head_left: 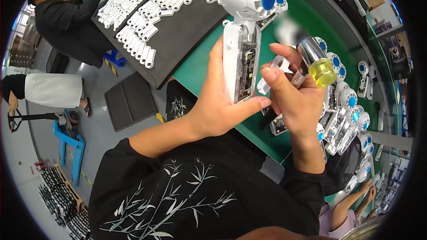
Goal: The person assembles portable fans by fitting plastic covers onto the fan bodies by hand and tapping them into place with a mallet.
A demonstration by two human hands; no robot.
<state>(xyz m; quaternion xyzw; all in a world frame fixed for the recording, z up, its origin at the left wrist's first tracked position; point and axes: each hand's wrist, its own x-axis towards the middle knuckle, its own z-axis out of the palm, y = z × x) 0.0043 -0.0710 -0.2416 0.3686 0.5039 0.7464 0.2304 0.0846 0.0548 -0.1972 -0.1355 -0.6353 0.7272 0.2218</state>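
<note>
My left hand [212, 102] is wrapped round the handle of a white handheld fan [232, 58], held upright over the bench. The fan has a round white head with a blue centre, and its handle's open side shows a circuit board. Close to its right, my right hand [296, 100] is closed on a small mallet [322, 72] with a metal head and a yellow plastic face. The same hand pinches a small white plastic part [280, 66] between thumb and finger, just beside the fan's handle. Most of the mallet's handle is hidden in the palm.
Several similar fans [340, 115] lie clustered on the green bench [267, 140] to the right. A dark tray [187, 26] at the far left bears rows of white parts [138, 46]. Beyond are other people, a blue pallet jack [71, 142] and a dark panel [130, 101] on the floor.
</note>
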